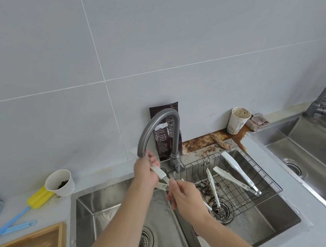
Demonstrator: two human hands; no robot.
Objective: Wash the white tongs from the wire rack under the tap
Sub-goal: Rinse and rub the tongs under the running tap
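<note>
Frame centre: left hand fingers clamped on white tongs under tap spout. Right hand fingers pinch the tongs' lower end

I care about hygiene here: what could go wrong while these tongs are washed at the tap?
The left hand holds the white tongs under the tap spout while the right hand pinches their tips; they could slip into the sink. Dark crumbs lie on or under the wire rack, so setting the tongs back there would likely soil them again.
</note>
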